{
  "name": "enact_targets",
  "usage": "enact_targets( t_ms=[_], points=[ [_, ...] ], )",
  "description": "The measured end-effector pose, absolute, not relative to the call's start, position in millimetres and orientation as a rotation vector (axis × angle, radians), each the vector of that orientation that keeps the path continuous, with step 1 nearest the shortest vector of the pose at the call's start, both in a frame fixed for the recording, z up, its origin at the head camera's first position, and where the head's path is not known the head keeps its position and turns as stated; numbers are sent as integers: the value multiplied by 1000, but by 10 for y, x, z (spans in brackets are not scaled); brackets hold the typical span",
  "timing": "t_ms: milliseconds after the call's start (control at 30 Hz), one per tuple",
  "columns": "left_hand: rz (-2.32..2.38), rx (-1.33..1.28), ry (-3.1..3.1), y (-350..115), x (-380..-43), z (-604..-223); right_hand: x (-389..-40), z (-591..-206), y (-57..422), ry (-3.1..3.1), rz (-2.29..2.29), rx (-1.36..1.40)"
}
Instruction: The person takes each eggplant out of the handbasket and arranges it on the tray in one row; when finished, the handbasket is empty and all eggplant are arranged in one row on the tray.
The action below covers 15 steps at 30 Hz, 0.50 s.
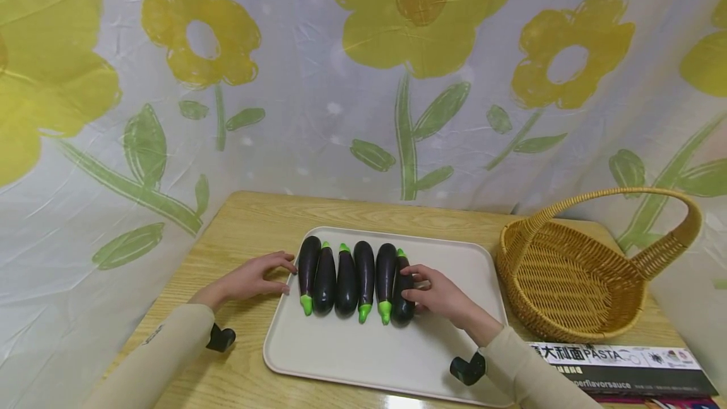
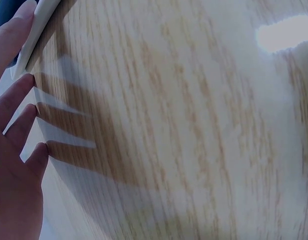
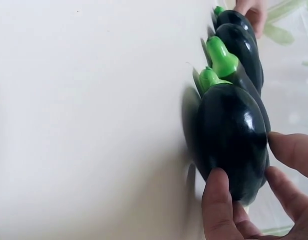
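Note:
Several glossy dark purple eggplants lie side by side in a row on a pale tray (image 1: 363,358), some with their green stems toward the front and some toward the back. My left hand (image 1: 258,276) is at the tray's left rim, fingers spread and slightly bent, beside the leftmost eggplant (image 1: 308,267); whether the fingertips touch it I cannot tell. At the row's other end, my right hand (image 1: 440,298) holds the rightmost eggplant (image 1: 403,308) between thumb and fingers. The right wrist view shows these fingers on both sides of the eggplant's blunt end (image 3: 228,130).
A wicker basket (image 1: 568,283) with a tall handle stands right of the tray. In front of it lies a black and white pasta box (image 1: 636,374), partly behind my right sleeve. The wooden table (image 1: 238,333) meets a flowered curtain (image 1: 307,112) at its back.

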<state>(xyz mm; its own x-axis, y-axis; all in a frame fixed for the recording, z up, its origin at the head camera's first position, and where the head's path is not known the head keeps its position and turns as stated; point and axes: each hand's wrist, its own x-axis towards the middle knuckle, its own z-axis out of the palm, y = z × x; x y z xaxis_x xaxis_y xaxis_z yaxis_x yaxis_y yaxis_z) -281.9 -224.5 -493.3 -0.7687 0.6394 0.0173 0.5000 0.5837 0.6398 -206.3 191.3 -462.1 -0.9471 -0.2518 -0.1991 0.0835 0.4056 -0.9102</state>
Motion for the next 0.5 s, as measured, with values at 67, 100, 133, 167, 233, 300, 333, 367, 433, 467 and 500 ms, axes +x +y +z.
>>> enact_targets(
  t_ms=[67,100,133,167,233,300,333,367,433,467,500],
  points=[
    [950,948,2597,-2244,-2817,-4930,-2061,-4621,1911,2356,-1561,-148],
    [950,946,2596,-2244,-2816,-4928,-2059,-4621,1910,2353,-1563,-150],
    [950,945,2595,-2244,-2814,-4926,-2058,-4622,1909,2350,-1565,-153],
    [950,945,2594,-2243,-2813,-4924,-2057,-4621,1907,2348,-1566,-157],
    [949,943,2594,-2243,-2810,-4920,-2055,-4622,1903,2346,-1568,-165],
    [945,944,2597,-2244,-2809,-4919,-2051,-4619,1899,2345,-1569,-169],
    [945,945,2599,-2244,-2810,-4920,-2050,-4618,1898,2346,-1569,-171],
    [943,946,2601,-2245,-2810,-4920,-2047,-4616,1898,2346,-1571,-171],
    [940,947,2603,-2247,-2813,-4923,-2042,-4609,1902,2345,-1579,-166],
    [939,948,2604,-2248,-2815,-4925,-2039,-4606,1906,2342,-1588,-163],
    [939,948,2605,-2249,-2816,-4927,-2036,-4602,1912,2338,-1597,-162]
  ],
)
